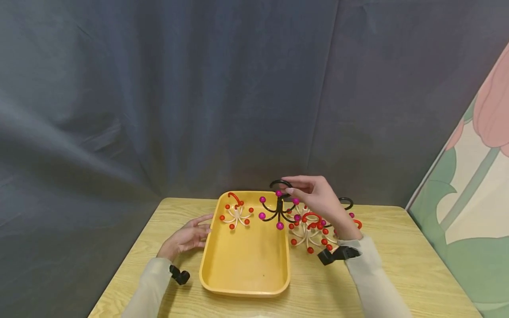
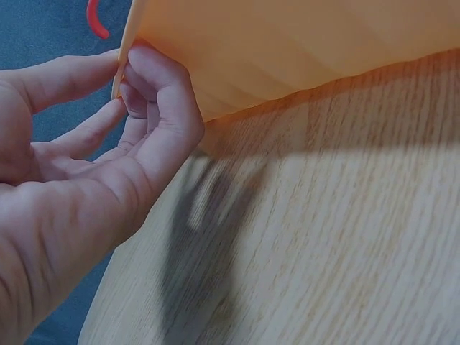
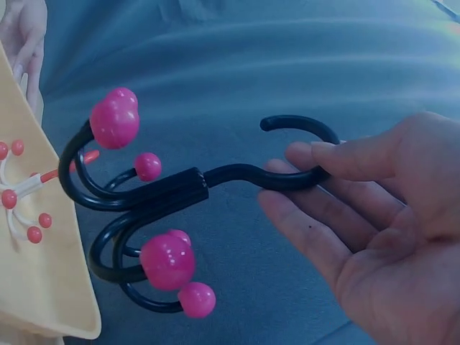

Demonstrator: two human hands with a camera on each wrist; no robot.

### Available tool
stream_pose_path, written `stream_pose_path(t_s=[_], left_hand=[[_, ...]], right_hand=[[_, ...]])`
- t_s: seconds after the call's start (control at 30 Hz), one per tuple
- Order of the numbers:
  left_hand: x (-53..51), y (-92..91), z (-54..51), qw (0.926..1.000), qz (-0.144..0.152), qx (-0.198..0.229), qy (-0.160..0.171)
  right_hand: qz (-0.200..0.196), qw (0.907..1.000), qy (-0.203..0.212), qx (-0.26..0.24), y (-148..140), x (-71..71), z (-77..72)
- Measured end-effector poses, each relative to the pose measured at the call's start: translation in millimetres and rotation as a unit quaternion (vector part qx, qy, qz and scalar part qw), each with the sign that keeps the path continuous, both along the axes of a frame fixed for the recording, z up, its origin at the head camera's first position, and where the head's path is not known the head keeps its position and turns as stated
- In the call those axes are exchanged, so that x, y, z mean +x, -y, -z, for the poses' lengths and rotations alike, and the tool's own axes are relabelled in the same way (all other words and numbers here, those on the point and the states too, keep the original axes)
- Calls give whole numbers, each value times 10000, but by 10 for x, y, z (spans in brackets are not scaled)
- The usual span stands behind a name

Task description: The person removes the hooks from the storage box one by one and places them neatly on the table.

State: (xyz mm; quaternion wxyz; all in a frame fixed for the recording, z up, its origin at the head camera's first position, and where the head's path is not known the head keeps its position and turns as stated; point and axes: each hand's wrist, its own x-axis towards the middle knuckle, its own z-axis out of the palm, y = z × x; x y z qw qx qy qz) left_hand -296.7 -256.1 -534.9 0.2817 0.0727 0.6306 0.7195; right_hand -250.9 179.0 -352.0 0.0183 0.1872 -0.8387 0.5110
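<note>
My right hand [image 1: 318,196] pinches the top hook of a black rotating multi-arm hanger [image 3: 309,176], whose curved arms end in magenta balls. The black hanger hangs above the right side of a yellow tray [image 1: 246,265]. On the other side my left hand [image 2: 93,151] pinches the tray's left rim between thumb and fingers. Inside the tray, toward its back left, stands a white hanger [image 1: 237,216] with a red hook and red balls. Another white and red hanger [image 1: 308,234] is on the table to the right of the tray.
More hangers cluster beside the tray's right edge, partly behind my right forearm; one shows a black hook [image 1: 347,202]. All rests on a light wooden table [image 1: 409,274]. A dark grey curtain [image 1: 238,88] hangs behind, and a flower-patterned panel [image 1: 477,198] stands at the right.
</note>
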Motion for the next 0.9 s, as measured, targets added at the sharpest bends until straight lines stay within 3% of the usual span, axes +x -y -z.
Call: stream_pose_path(t_s=[0.2,0.43,0.63,0.9], left_hand=[[-12,1,-12,10000,-7,58,56],[13,19,20,9999,124,76,36],[8,26,10,10000,16,27,54],[30,48,-4,9999,19,69,114]], right_hand=[[-165,9998,1,-116,-127,155,94],[-5,9997,36,-240,-315,381,252],[-53,9988,-25,-485,-433,539,343],[36,9991,140,-399,-561,702,477]])
